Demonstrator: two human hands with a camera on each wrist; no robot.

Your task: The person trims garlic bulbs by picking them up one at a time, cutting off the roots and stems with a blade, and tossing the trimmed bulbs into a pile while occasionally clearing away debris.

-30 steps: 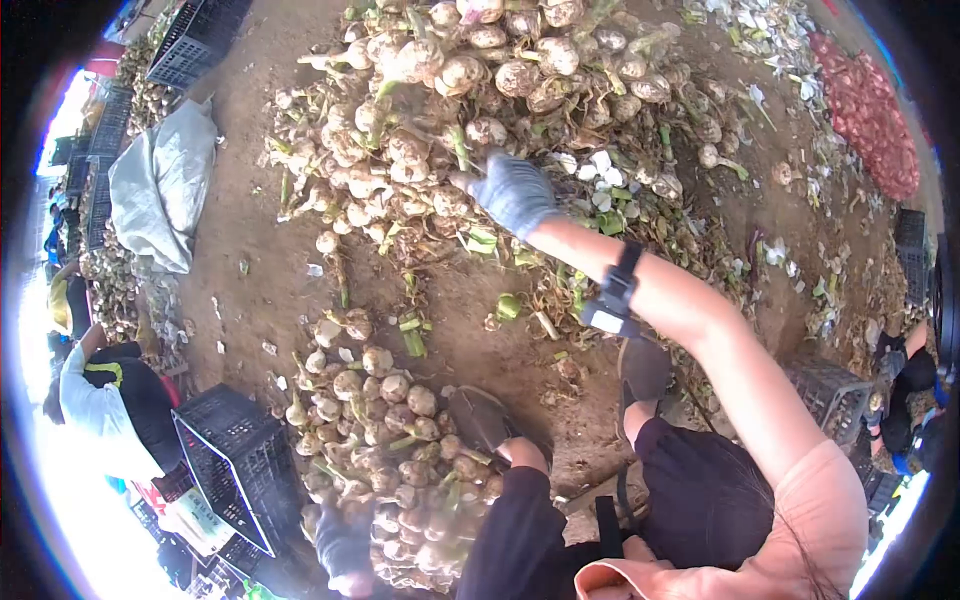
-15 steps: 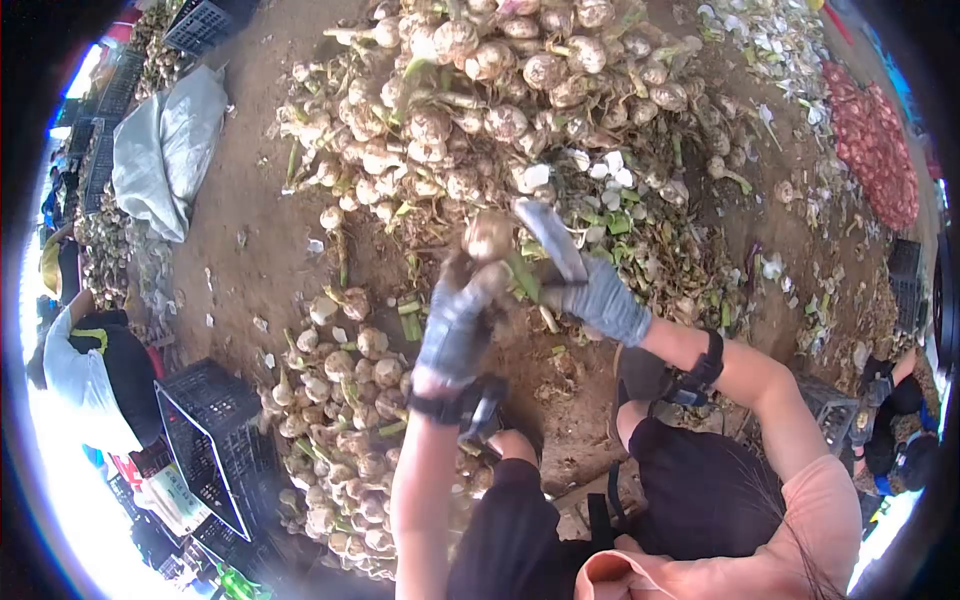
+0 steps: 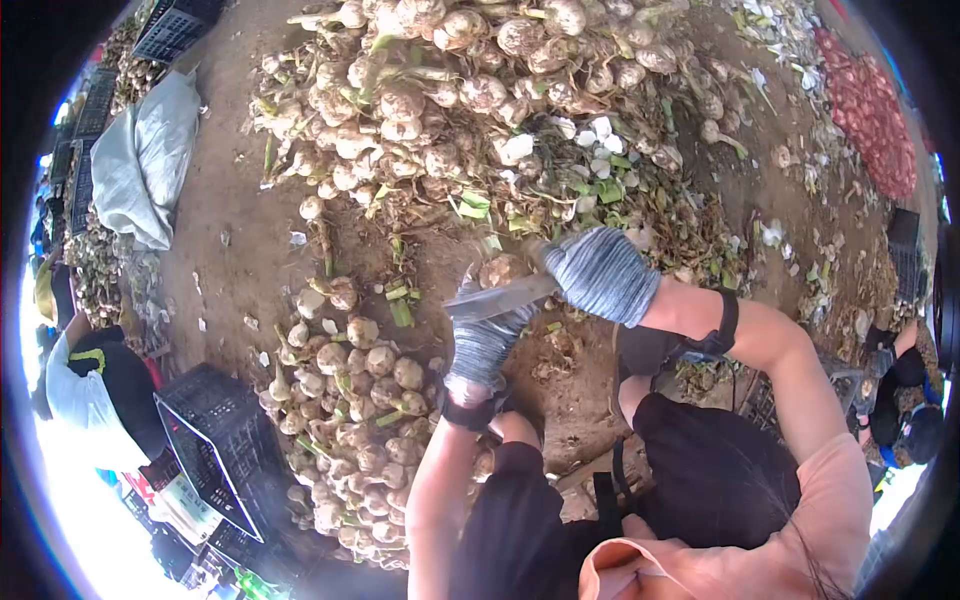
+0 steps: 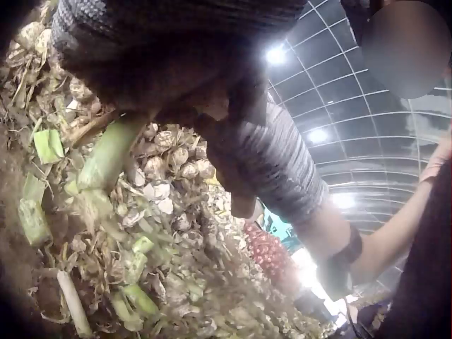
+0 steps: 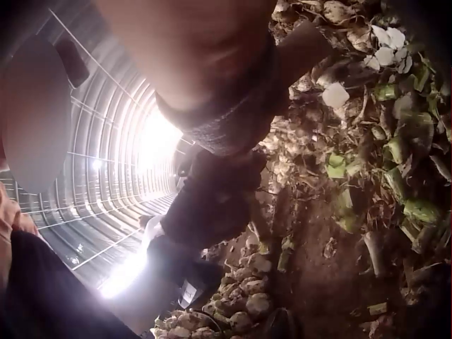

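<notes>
In the head view my gloved left hand (image 3: 490, 335) grips a dirt-streaked garlic bulb (image 3: 503, 268) in front of my knees. My gloved right hand (image 3: 605, 275) holds a knife by its handle. The knife's broad blade (image 3: 503, 298) points left and passes across the bulb, close over the left hand. A thick green stalk (image 4: 113, 152) sticks out below the left hand (image 4: 176, 49) in the left wrist view. In the right wrist view both hands are dark, and the bulb is hidden.
A large heap of untrimmed garlic (image 3: 480, 90) lies ahead, with cut stalks (image 3: 610, 190) at its near right. A second garlic pile (image 3: 370, 400) lies by my left foot. Black crates (image 3: 215, 440) and a pale sheet (image 3: 150, 165) are at left. Red net sacks (image 3: 865, 115) lie at right.
The right hand has drawn back from the heap, and the left has come up from the near pile. Both now meet before my knees, with the knife blade swung across the garlic bulb.
</notes>
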